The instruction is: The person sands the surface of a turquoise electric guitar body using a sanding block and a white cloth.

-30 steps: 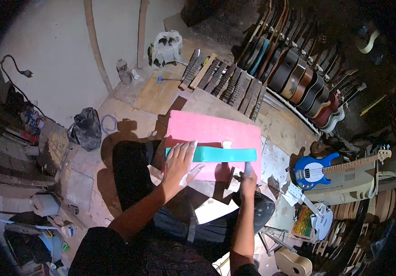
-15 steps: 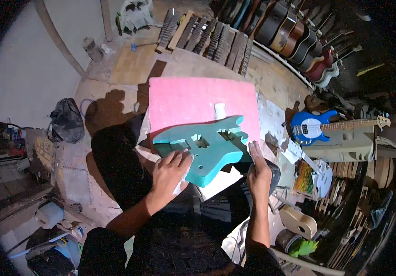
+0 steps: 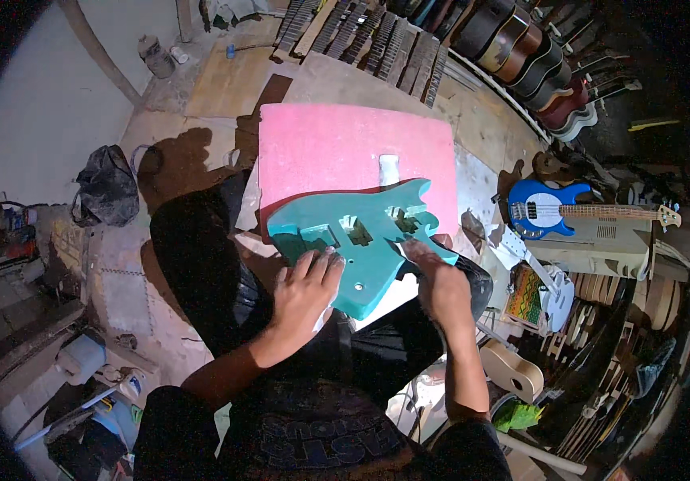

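Observation:
A teal electric guitar body point(image 3: 325, 215), with several routed cavities in its face, lies in front of me, over my lap and the near part of a pink board point(image 3: 345, 132). My left hand point(image 3: 306, 290) curls over its near left edge, fingertips on the face; a whitish sheet or cloth shows along the palm. My right hand point(image 3: 443, 284) grips the body near its right-hand horn, thumb side on the face. A pale sliver beside those fingers is too small to name. What lies under both palms is hidden.
A small white piece point(image 3: 389, 170) rests on the pink board. Beyond lies a row of fretted necks point(image 3: 369, 44). To the right are a blue bass guitar point(image 3: 545, 210), a pale unfinished guitar body point(image 3: 511, 371) and hanging guitars point(image 3: 513, 56). A black bag point(image 3: 107, 186) sits left.
My right hand has moved left and in, from beside the guitar body onto its right horn. The left hand keeps its hold. The whole view has shifted slightly.

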A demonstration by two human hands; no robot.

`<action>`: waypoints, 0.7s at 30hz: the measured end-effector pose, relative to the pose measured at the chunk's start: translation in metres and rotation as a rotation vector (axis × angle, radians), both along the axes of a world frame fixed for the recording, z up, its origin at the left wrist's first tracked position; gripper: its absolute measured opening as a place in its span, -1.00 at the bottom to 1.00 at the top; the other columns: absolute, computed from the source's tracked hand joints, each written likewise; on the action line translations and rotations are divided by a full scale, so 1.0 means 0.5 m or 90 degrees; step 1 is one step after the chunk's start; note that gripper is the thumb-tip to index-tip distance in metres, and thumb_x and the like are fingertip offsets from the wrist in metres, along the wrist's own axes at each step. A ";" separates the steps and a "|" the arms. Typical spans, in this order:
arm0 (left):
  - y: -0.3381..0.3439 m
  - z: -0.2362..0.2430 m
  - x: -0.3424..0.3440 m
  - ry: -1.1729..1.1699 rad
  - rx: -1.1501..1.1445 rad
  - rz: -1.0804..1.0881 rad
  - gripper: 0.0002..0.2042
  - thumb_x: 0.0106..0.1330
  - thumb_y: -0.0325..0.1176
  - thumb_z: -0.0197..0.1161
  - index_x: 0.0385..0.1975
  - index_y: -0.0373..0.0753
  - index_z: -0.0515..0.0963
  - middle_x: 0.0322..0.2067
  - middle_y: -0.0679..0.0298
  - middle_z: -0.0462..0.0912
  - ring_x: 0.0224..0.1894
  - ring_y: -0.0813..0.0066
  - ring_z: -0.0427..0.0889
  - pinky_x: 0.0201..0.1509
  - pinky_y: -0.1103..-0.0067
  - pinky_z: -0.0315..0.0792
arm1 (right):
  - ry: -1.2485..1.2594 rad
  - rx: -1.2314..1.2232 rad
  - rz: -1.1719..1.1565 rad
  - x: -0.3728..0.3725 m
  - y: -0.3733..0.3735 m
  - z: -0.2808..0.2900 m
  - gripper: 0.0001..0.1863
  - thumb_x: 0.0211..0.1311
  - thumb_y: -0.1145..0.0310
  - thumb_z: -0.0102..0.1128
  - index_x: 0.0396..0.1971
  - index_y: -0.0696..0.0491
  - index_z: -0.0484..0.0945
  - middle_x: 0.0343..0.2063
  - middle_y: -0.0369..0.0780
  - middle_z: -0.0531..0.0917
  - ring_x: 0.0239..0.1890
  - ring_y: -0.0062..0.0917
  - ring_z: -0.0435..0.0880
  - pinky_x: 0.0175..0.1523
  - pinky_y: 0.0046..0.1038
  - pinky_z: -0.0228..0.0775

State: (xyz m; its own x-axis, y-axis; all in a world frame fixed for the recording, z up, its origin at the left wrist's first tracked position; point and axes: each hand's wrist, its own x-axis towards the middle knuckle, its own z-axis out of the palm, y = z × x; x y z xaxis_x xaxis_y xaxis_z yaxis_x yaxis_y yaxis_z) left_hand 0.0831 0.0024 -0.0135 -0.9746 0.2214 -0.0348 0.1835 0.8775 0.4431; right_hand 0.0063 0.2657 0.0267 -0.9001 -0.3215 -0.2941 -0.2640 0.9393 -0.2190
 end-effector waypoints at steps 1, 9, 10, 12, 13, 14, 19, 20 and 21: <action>0.002 -0.001 0.000 -0.002 0.001 0.001 -0.12 -0.14 -0.35 0.63 0.35 -0.10 0.44 0.39 0.25 0.50 0.38 0.16 0.47 0.22 0.12 0.49 | -0.035 -0.024 0.042 0.016 0.000 0.006 -0.41 0.02 0.59 0.25 0.14 -0.09 0.71 -0.05 -0.08 0.79 -0.21 -0.08 0.80 -0.09 -0.08 0.68; 0.007 -0.008 0.010 -0.003 -0.013 0.015 -0.12 -0.14 -0.35 0.63 0.35 -0.10 0.44 0.39 0.26 0.51 0.39 0.17 0.47 0.21 0.08 0.49 | -0.050 0.012 0.076 -0.013 -0.003 -0.005 -0.72 0.14 0.43 0.27 -0.13 -0.01 0.74 -0.36 -0.05 0.79 -0.35 -0.05 0.79 -0.22 -0.08 0.68; 0.009 -0.009 0.009 0.009 -0.010 0.013 -0.13 -0.13 -0.35 0.62 0.35 -0.10 0.44 0.38 0.26 0.51 0.39 0.17 0.47 0.21 0.08 0.50 | 0.014 0.035 0.030 -0.025 0.023 -0.027 -0.74 0.14 0.42 0.26 -0.14 -0.03 0.71 -0.40 -0.05 0.77 -0.35 -0.05 0.78 -0.22 -0.09 0.67; 0.010 -0.017 0.010 0.019 -0.012 0.019 -0.13 -0.13 -0.36 0.62 0.35 -0.10 0.44 0.38 0.26 0.52 0.39 0.18 0.47 0.21 0.08 0.50 | -0.088 0.144 0.070 -0.025 0.000 0.000 -0.50 0.16 0.49 0.21 0.13 -0.13 0.71 -0.21 -0.08 0.81 -0.21 -0.03 0.79 -0.10 -0.10 0.67; 0.010 -0.020 0.010 0.020 -0.011 0.021 -0.13 -0.13 -0.36 0.62 0.35 -0.10 0.44 0.37 0.26 0.52 0.39 0.18 0.47 0.21 0.08 0.50 | -0.141 0.200 0.136 -0.004 -0.029 0.014 -0.50 0.13 0.51 0.21 0.12 -0.13 0.72 -0.17 -0.08 0.82 -0.17 -0.03 0.80 -0.05 -0.10 0.67; 0.012 -0.021 0.012 0.019 -0.008 0.019 -0.13 -0.13 -0.36 0.62 0.34 -0.10 0.45 0.37 0.26 0.53 0.39 0.18 0.47 0.21 0.08 0.50 | -0.189 0.045 0.193 0.012 -0.058 0.037 -0.47 0.08 0.54 0.22 0.10 -0.14 0.74 -0.12 -0.08 0.82 -0.08 -0.02 0.79 0.03 -0.07 0.65; 0.009 -0.019 0.014 0.014 -0.007 0.019 -0.13 -0.15 -0.36 0.62 0.33 -0.12 0.45 0.35 0.24 0.55 0.37 0.17 0.49 0.22 0.11 0.50 | -0.174 0.111 0.094 -0.038 -0.015 0.022 -0.43 0.12 0.57 0.14 0.16 -0.09 0.70 -0.06 -0.07 0.80 -0.08 -0.03 0.80 0.04 -0.11 0.69; 0.010 -0.015 0.009 0.014 -0.005 0.020 -0.13 -0.15 -0.36 0.62 0.33 -0.12 0.45 0.34 0.24 0.55 0.37 0.16 0.49 0.22 0.13 0.50 | -0.031 0.020 0.078 -0.057 0.001 0.009 -0.48 0.18 0.54 0.11 0.17 -0.06 0.69 -0.16 -0.04 0.81 -0.18 -0.01 0.80 -0.09 -0.13 0.71; 0.010 -0.010 0.006 0.015 -0.001 0.016 -0.17 -0.11 -0.35 0.61 0.32 -0.12 0.46 0.34 0.26 0.56 0.37 0.19 0.50 0.21 0.13 0.51 | -0.012 0.053 0.051 -0.058 0.010 0.003 -0.52 0.17 0.49 0.17 0.12 -0.03 0.70 -0.25 0.02 0.79 -0.24 -0.02 0.80 -0.15 -0.14 0.70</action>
State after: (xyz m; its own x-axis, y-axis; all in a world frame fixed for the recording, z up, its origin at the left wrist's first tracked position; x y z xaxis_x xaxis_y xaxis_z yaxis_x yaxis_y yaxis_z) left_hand 0.0859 0.0074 -0.0186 -0.9803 0.1970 -0.0115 0.1722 0.8828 0.4370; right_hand -0.0225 0.2705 0.0283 -0.8669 -0.3654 -0.3392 -0.3348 0.9308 -0.1469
